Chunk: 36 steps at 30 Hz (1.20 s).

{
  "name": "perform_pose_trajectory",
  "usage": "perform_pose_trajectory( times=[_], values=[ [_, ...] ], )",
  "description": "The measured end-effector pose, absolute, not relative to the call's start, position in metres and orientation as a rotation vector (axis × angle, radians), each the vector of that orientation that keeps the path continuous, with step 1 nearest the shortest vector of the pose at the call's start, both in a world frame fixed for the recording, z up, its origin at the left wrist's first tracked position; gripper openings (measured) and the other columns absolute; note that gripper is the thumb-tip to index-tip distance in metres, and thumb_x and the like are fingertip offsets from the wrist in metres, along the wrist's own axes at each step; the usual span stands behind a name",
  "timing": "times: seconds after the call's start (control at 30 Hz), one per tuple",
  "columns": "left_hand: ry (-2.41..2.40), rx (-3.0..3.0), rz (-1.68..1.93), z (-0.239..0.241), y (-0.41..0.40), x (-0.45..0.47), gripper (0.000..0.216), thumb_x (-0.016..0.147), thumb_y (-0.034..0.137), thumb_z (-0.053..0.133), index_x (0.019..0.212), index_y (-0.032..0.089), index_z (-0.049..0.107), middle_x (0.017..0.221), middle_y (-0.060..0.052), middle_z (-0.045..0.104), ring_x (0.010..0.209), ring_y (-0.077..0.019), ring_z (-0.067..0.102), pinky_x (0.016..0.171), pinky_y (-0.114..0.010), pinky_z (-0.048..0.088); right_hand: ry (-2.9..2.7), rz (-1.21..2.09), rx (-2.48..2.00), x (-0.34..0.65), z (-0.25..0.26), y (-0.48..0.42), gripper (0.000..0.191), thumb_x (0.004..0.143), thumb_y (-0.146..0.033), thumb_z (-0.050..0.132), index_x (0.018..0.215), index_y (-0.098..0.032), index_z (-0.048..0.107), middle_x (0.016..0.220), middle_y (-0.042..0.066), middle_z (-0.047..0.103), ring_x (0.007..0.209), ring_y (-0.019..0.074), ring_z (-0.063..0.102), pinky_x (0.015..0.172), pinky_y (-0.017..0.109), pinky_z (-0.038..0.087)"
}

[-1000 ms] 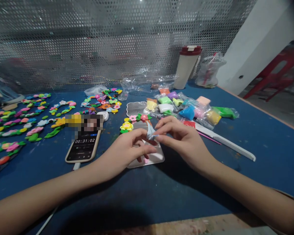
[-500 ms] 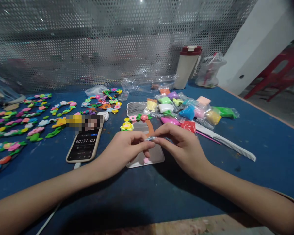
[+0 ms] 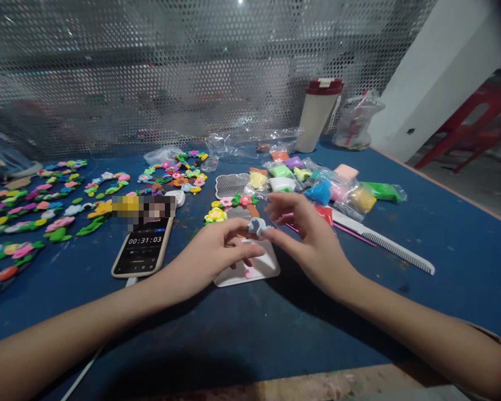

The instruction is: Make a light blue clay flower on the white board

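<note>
A blue surface fills the lower frame, backed by a perforated metal screen across the top. Rows of clay flowers lie at mid-left, and small bags of coloured clay sit right of centre, with a white comb beyond them. A phone lies left of centre. At the centre is a white tile with flowers along its upper edge.

Just above the tile, both hands meet at a pale blue clay lump. The left hand has its fingers curled, with forefinger and thumb tips closed on the lump. The right hand fans its fingers loosely, and one fingertip rests against the lump's right side. Whether it also pinches I cannot tell.

The lump looks very light, soft and probably a little tacky. It would likely dent or smear under any squeeze, so the lightest fingertip hold at its outer edges seems best.
</note>
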<state>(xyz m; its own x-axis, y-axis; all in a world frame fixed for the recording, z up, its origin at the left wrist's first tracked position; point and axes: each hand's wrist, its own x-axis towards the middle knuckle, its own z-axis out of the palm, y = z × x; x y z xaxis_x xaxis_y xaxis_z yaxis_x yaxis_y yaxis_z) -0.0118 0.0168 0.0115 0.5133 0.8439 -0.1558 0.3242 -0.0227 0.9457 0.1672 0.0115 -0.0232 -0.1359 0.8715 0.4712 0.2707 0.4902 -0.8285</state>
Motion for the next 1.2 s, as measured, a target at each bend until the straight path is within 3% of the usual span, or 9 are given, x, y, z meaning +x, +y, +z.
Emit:
perform_pose_trajectory(
  times=[0.2,0.43,0.53,0.67,0.77,0.83,0.97,1.07,1.2],
  values=[
    [1.062,1.656,0.507,0.01,0.015,-0.012,0.022,0.085,0.029,0.057,0.07,0.014,0.062,0.058,0.002,0.062,0.049,-0.01,0.058,0.051,-0.02,0.042,-1.85,0.735,-0.989,0.164,-0.02,0.002,0.013,0.086,-0.017,0.06,0.094,-0.021,0.07,0.09,0.001,0.074,0.082,0.0157,0.066,0.073,0.028,0.048],
    [1.024,1.503,0.421,0.005,0.013,-0.011,0.018,0.083,0.031,0.06,0.086,0.015,0.068,0.064,0.001,0.065,0.056,-0.0089,0.058,0.053,-0.017,0.042,-1.494,0.866,-1.103,0.172,-0.016,0.012,0.01,0.082,-0.027,0.065,0.077,-0.02,0.072,0.078,-0.001,0.072,0.076,0.0158,0.065,0.07,0.027,0.048],
    [1.013,1.421,0.464,0.006,0.013,-0.011,0.022,0.08,0.029,0.065,0.1,0.018,0.066,0.078,0.0,0.07,0.07,-0.0123,0.065,0.059,-0.019,0.048,-1.409,0.719,-1.059,0.177,-0.016,0.015,0.013,0.081,-0.027,0.067,0.093,-0.022,0.071,0.097,0.002,0.069,0.089,0.0173,0.063,0.079,0.03,0.047],
    [0.964,1.353,0.57,0.006,0.014,-0.011,0.024,0.077,0.023,0.068,0.101,0.019,0.065,0.09,0.0,0.072,0.079,-0.0139,0.068,0.062,-0.019,0.051,-1.651,0.629,-0.96,0.173,-0.016,0.01,0.043,0.078,-0.019,0.07,0.12,-0.025,0.06,0.12,0.005,0.061,0.106,0.0179,0.057,0.091,0.032,0.044],
    [0.965,1.378,0.522,0.005,0.014,-0.011,0.009,0.079,0.023,0.066,0.082,0.015,0.067,0.058,0.003,0.068,0.054,-0.008,0.063,0.052,-0.015,0.045,-1.863,0.711,-0.901,0.166,-0.016,0.003,0.02,0.084,-0.017,0.063,0.103,-0.021,0.07,0.106,0.004,0.069,0.098,0.0161,0.062,0.085,0.028,0.046],
    [0.966,1.382,0.479,0.005,0.013,-0.01,0.014,0.081,0.024,0.064,0.074,0.013,0.068,0.048,0.004,0.063,0.043,-0.0055,0.057,0.046,-0.013,0.04,-1.907,0.745,-0.921,0.163,-0.015,0.0,0.016,0.088,-0.018,0.057,0.091,-0.019,0.072,0.089,0.003,0.073,0.081,0.0144,0.065,0.072,0.026,0.048],
    [0.93,1.345,0.418,0.007,0.006,-0.005,0.018,0.083,0.028,0.062,0.074,0.013,0.069,0.071,-0.001,0.073,0.042,-0.0033,0.058,0.043,-0.012,0.039,-1.741,0.602,-1.109,0.165,-0.013,0.003,0.013,0.085,-0.019,0.061,0.074,-0.017,0.069,0.07,0.0,0.069,0.064,0.0126,0.061,0.061,0.025,0.044],
    [0.949,1.339,0.434,0.008,0.002,-0.003,0.014,0.079,0.028,0.067,0.083,0.014,0.069,0.082,-0.002,0.074,0.05,-0.0066,0.063,0.041,-0.013,0.039,-1.523,0.588,-1.122,0.171,-0.013,0.01,0.013,0.087,-0.026,0.059,0.079,-0.018,0.066,0.081,0.001,0.07,0.075,0.0144,0.063,0.068,0.026,0.047],
    [0.966,1.324,0.546,0.009,0.005,-0.006,0.03,0.075,0.023,0.071,0.104,0.02,0.065,0.074,0.002,0.072,0.061,-0.0083,0.065,0.048,-0.012,0.044,-1.57,0.697,-0.999,0.173,-0.013,0.011,0.027,0.084,-0.026,0.062,0.111,-0.021,0.062,0.115,0.005,0.065,0.101,0.0172,0.061,0.085,0.029,0.047]
  ],
)
